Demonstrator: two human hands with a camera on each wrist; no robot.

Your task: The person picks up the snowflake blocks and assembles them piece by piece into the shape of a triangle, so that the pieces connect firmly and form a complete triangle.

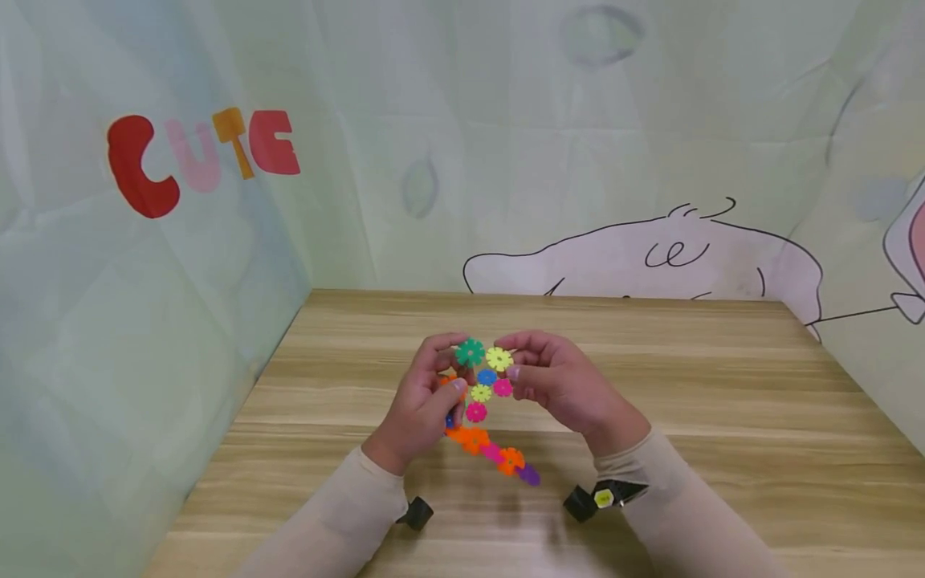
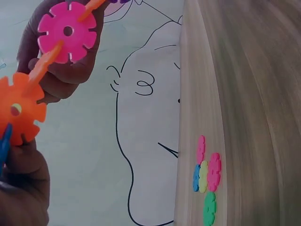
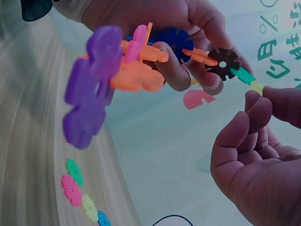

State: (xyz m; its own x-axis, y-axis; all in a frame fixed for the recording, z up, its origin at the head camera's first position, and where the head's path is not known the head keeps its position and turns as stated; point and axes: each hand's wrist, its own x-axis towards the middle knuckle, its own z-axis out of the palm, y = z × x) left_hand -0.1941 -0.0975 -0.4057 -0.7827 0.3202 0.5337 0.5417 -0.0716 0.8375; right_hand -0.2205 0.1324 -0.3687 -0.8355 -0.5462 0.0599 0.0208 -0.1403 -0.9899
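Two-hand hold, chain raised above the worktop (image 1: 289,457). Left hand (image 1: 422,393): grip curled on the chain of flower-shaped discs (image 1: 474,440). Right hand (image 1: 560,381): grip clamped on the yellow disc (image 1: 499,359), pinched at its rim between thumb and finger. Yellow disc meets the green disc (image 1: 470,352) at the chain's upper end; cannot tell whether the slots are seated.

Risks (judged). Yellow disc could slip sideways off the green disc if pushed with slots misaligned. Force at that end could twist the green disc out of the dark disc (image 3: 223,64), since the left fingers support the chain further back. Squeezing too hard might pop a middle joint. The lower length, ending in the purple disc (image 1: 529,474), juts free between the forearms; a swing of the right wrist could knock it against the black device (image 1: 580,504).

Surroundings. Loose on the worktop, beyond the chain: blue disc (image 1: 487,376), upper pink disc (image 1: 503,388), pale yellow disc (image 1: 480,392), lower pink disc (image 1: 476,412), and a spare green disc (image 2: 209,208), close together. Hands and chain stand in the way of a straight reach to them. Printed backdrop (image 1: 405,96) rises behind the worktop.
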